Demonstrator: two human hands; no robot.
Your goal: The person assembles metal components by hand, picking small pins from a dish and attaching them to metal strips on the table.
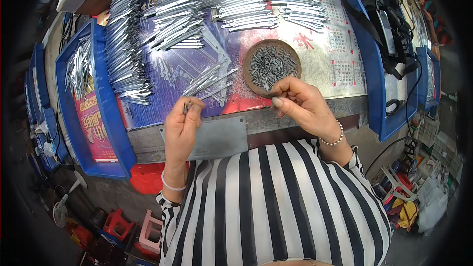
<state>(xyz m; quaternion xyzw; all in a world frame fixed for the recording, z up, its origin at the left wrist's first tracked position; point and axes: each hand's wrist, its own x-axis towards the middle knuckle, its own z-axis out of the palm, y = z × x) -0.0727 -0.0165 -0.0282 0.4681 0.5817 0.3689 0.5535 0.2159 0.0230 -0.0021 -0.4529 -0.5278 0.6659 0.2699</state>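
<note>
My left hand [180, 127] is closed, with the ends of small dark metal pins [187, 107] showing between thumb and fingers. My right hand [304, 108] pinches thumb and forefinger together at the near rim of a round brown bowl [249, 80]; whatever is in that pinch is too small to make out. Many short grey metal pins [272, 66] fill the bowl. To its left, a loose group of thin silver metal strips [209, 81] lies on the table, in front of larger rows of strips [172, 24].
Blue trays flank the table: the left tray [116, 143] holds more strips, the right tray [377, 103] a black strap and cables. A grey metal plate [219, 138] lies at the table's front edge. Plastic stools [118, 225] stand on the floor at lower left.
</note>
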